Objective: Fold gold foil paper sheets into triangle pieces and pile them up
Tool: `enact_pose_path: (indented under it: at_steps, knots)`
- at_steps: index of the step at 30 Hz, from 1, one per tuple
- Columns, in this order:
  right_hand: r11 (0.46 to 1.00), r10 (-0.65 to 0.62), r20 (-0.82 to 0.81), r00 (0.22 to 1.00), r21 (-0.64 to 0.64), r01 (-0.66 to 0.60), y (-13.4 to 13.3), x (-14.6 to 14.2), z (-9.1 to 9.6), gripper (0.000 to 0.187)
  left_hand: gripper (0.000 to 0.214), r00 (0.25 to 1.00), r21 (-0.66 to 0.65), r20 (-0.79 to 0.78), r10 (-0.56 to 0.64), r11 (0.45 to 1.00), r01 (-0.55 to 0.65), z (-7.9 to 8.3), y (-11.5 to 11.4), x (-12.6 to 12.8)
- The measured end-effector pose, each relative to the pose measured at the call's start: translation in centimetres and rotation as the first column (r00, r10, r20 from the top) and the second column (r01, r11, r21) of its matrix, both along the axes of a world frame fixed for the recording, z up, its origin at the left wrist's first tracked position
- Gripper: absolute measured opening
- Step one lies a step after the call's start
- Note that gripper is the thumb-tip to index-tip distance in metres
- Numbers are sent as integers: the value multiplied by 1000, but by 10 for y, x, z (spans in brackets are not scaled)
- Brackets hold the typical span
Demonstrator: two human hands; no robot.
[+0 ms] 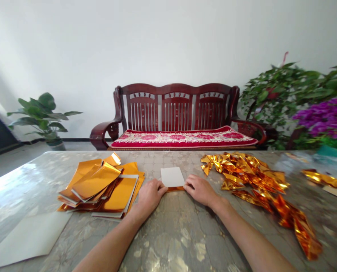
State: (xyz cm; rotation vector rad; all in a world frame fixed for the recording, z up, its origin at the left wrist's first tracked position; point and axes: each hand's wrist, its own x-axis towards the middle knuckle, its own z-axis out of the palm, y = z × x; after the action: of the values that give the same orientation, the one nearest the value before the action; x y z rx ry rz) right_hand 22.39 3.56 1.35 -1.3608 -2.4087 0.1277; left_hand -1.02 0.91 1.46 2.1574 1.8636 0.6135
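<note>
A white-backed sheet with gold foil (172,176) lies flat on the table, its near edge turned up in a narrow gold fold (175,188). My left hand (150,196) and my right hand (199,190) grip that fold from either side, fingers pressed on the sheet's corners. To the left of my left hand is a loose stack of gold foil sheets (100,187). Right of my right hand, a heap of crumpled, pleated gold foil strips (242,177) trails toward the near right.
A separate gold foil strip (324,179) lies at the right, and a large white sheet (29,238) lies at the near left of the marble-patterned table (174,241). Beyond the far edge stand a dark wooden bench (177,107) with a red cushion and potted plants.
</note>
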Motion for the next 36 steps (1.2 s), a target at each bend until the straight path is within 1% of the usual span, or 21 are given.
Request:
enact_pose_path:
  at_steps: [5, 9, 16, 23, 29, 36]
  knots:
    - [999, -35, 37, 999, 5, 35, -1, 0, 1, 18, 28, 1000, 7, -24, 14, 1000, -13, 0, -1, 1]
    - [999, -38, 61, 997, -1, 38, -1, 0, 1, 20, 31, 999, -14, -31, 35, 999, -36, 0, -1, -1]
    - [998, -65, 121, 991, -7, 66, -1, -1, 1, 23, 31, 996, -4, -63, 58, 998, -58, -1, 0, -2]
    - [995, -100, 170, 980, 18, 98, -2, -4, 1, 25, 28, 993, 16, -102, 67, 998, -66, -2, 1, 0]
    - [990, -139, 181, 974, 44, 134, -1, -8, -1, 28, 26, 989, 28, -138, 55, 998, -51, -1, -1, 2]
    - [984, -174, 193, 966, 71, 163, -1, -10, -3, 28, 30, 978, 39, -199, 64, 998, -57, -3, -2, 4]
